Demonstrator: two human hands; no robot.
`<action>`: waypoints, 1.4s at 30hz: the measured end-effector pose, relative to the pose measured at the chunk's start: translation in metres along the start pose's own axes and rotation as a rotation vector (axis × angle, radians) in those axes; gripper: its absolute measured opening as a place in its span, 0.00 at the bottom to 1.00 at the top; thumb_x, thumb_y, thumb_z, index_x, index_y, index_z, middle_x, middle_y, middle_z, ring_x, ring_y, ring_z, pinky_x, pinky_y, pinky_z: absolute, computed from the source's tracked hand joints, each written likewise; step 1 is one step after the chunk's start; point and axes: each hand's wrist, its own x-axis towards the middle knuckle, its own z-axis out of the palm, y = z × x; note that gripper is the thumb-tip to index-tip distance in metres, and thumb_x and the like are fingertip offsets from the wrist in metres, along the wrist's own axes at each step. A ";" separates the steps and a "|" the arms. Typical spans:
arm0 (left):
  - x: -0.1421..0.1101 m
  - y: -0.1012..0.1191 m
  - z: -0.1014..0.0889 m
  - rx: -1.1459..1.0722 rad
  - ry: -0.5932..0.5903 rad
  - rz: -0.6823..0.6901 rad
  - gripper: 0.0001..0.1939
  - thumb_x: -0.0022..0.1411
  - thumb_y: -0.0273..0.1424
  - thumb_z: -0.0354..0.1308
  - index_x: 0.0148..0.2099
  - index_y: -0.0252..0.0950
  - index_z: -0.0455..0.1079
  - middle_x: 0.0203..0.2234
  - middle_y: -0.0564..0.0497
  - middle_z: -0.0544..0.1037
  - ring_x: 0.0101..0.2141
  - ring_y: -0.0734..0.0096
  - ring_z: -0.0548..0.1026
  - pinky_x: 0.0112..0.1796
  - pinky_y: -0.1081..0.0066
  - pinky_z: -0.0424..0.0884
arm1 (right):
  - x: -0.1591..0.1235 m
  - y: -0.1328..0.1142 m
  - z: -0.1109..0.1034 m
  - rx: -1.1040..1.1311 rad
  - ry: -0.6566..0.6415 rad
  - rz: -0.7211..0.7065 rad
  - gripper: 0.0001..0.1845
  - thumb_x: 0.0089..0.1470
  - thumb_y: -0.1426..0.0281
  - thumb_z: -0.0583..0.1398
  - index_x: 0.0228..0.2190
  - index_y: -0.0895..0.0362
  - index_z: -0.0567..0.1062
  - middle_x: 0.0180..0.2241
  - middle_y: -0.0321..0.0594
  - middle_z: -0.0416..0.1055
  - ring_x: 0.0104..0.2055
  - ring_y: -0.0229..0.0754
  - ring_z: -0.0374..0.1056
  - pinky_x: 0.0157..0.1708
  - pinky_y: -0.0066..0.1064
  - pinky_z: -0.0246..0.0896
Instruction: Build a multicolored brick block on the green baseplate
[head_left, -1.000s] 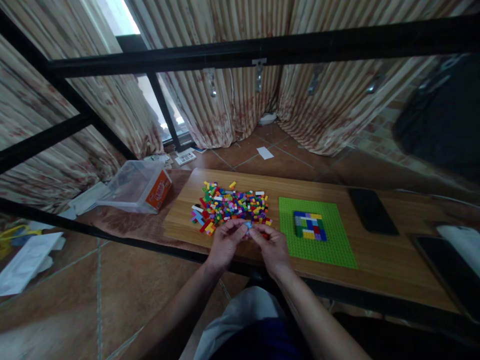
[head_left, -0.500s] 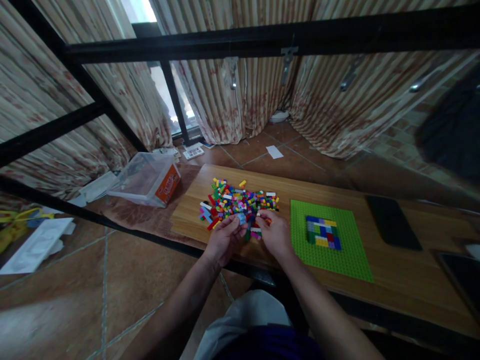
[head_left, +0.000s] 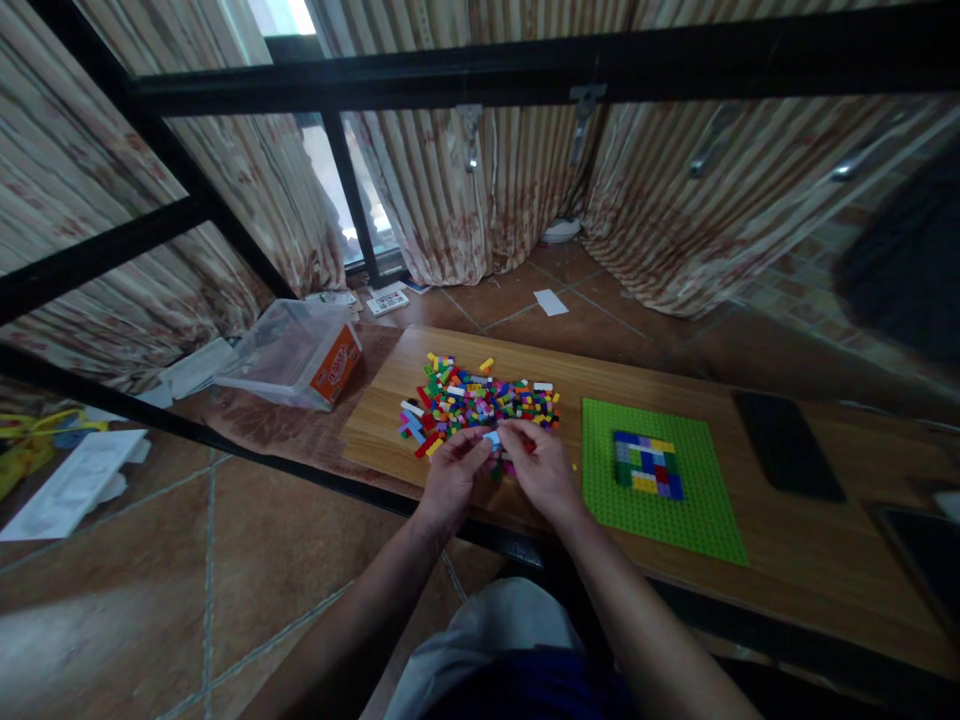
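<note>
A light blue toy brick (head_left: 492, 438) is pinched between the thumb and fingers of my left hand (head_left: 452, 478). My right hand (head_left: 541, 468) meets it from the right, with thumb and fingertips closed at the brick's right end. Whether a second small piece sits between those fingertips is hidden. Just beyond both hands spreads a loose pile of mixed coloured bricks (head_left: 480, 395). To the right lies a green baseplate (head_left: 705, 505), bearing a low, roughly square build of multicoloured bricks (head_left: 649, 465).
The wooden table (head_left: 540, 360) carries a dark phone-like slab (head_left: 787, 445) right of the baseplate. A clear plastic bin (head_left: 281, 350) with an orange label stands at the left. Black metal bars (head_left: 480, 75) cross the far side, before striped curtains.
My right hand parted from the left, reached the bricks' near edge, and came back to the light blue brick in my left hand. The view has shifted, moving the table contents rightward.
</note>
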 end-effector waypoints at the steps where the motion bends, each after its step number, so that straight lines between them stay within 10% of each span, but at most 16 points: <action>1: 0.001 -0.001 0.001 0.017 0.002 0.014 0.18 0.44 0.35 0.72 0.37 0.34 0.75 0.30 0.53 0.77 0.31 0.76 0.73 0.35 0.75 0.69 | 0.000 0.000 0.001 0.003 0.005 -0.003 0.18 0.55 0.56 0.58 0.37 0.55 0.79 0.35 0.41 0.79 0.38 0.45 0.74 0.40 0.35 0.66; 15: 0.008 -0.003 -0.004 0.100 -0.058 0.061 0.18 0.44 0.37 0.72 0.37 0.33 0.76 0.29 0.51 0.78 0.29 0.75 0.74 0.35 0.73 0.70 | 0.002 0.015 0.005 0.296 -0.023 0.197 0.17 0.47 0.55 0.63 0.33 0.55 0.80 0.31 0.40 0.79 0.32 0.44 0.73 0.34 0.35 0.68; 27: -0.008 0.017 -0.045 0.244 0.098 0.022 0.20 0.43 0.39 0.71 0.36 0.34 0.73 0.25 0.55 0.75 0.25 0.76 0.73 0.29 0.75 0.69 | 0.019 0.027 -0.012 -0.353 0.091 -0.069 0.15 0.50 0.68 0.59 0.40 0.54 0.79 0.39 0.43 0.76 0.39 0.45 0.71 0.47 0.41 0.64; 36: -0.014 0.000 -0.042 0.289 0.096 0.042 0.18 0.44 0.39 0.70 0.35 0.33 0.73 0.25 0.55 0.75 0.27 0.77 0.72 0.33 0.76 0.69 | -0.016 0.012 -0.040 0.657 0.143 0.400 0.19 0.43 0.66 0.64 0.40 0.53 0.77 0.42 0.41 0.77 0.47 0.46 0.71 0.50 0.43 0.65; 42: 0.009 -0.010 -0.027 0.202 0.045 0.043 0.22 0.43 0.39 0.71 0.40 0.34 0.74 0.30 0.53 0.77 0.29 0.76 0.74 0.35 0.74 0.71 | -0.039 0.001 -0.063 0.870 0.102 0.390 0.17 0.44 0.70 0.67 0.40 0.54 0.78 0.44 0.41 0.77 0.52 0.45 0.70 0.60 0.44 0.57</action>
